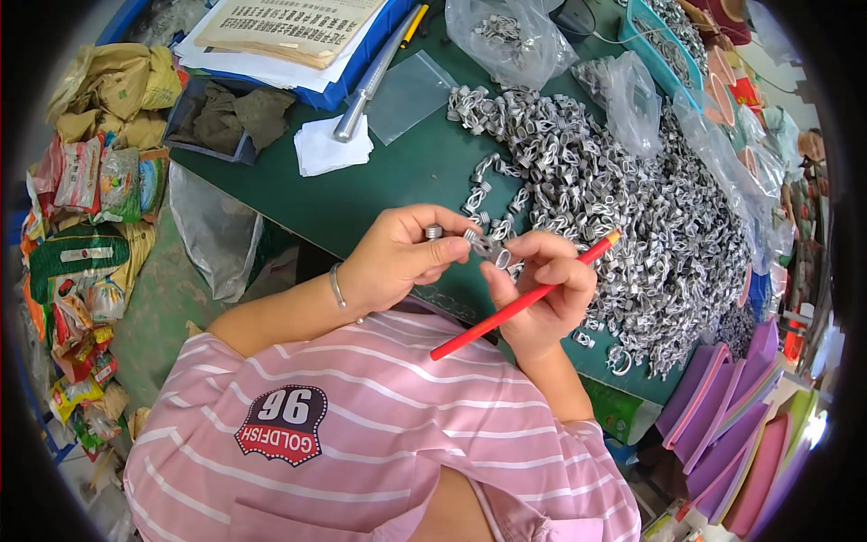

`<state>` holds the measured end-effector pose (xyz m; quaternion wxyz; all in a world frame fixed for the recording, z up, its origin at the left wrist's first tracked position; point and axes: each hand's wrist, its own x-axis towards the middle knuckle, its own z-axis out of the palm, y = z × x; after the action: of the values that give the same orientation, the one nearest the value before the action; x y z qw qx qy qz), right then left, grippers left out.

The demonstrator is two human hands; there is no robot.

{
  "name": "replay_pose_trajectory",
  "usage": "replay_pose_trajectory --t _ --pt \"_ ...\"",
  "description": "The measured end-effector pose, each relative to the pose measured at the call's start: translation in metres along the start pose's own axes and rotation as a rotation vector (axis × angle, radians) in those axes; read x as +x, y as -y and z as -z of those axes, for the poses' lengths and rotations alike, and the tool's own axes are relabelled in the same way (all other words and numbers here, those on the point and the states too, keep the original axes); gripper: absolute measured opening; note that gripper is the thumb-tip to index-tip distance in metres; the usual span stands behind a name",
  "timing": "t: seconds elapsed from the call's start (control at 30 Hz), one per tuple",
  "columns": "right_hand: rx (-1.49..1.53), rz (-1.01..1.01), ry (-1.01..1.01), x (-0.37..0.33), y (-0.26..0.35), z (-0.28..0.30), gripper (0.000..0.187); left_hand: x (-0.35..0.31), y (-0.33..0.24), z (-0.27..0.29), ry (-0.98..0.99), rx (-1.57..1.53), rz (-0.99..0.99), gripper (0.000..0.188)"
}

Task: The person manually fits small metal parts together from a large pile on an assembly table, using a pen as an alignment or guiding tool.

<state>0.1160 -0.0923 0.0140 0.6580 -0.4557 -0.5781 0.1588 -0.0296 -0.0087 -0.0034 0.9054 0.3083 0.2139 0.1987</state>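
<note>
Both of my hands meet in front of my chest at the near edge of the green table. My left hand, with a bangle at its wrist, pinches one end of a small silvery metal piece made of rings. A ribbed metal ring shows at its fingers. The thumb and index finger of my right hand close on the piece's other end. A red pencil lies slantwise through the right fingers. Just beyond, a big heap of similar metal rings spreads over the table.
A tapered metal rod rests on white paper. Behind are a blue tray of papers, a box of dark cloths and a clear bag. Wrappers pile up at left; purple foam sheets stand at right.
</note>
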Motion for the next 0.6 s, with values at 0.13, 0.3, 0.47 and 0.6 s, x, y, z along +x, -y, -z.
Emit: replay_pose_trajectory --t 0.13,0.3,0.47,0.6 --pt "-0.022 0.023 0.055 0.0 0.003 -0.002 0.039 0.001 0.0 -0.006 -0.021 -0.069 0.053 0.017" --pt "-0.142 -0.178 -0.113 0.005 -0.005 0.01 0.022 -0.003 -0.019 -0.014 -0.024 -0.407 0.016 0.013" --pt "-0.668 -0.123 0.423 0.005 -0.032 0.01 0.027 -0.018 -0.045 -0.084 0.573 -0.341 0.205 0.014" --pt "-0.88 -0.129 0.41 0.009 -0.025 -0.005 0.031 -0.012 -0.051 -0.175 1.136 -0.596 -0.048 0.019"
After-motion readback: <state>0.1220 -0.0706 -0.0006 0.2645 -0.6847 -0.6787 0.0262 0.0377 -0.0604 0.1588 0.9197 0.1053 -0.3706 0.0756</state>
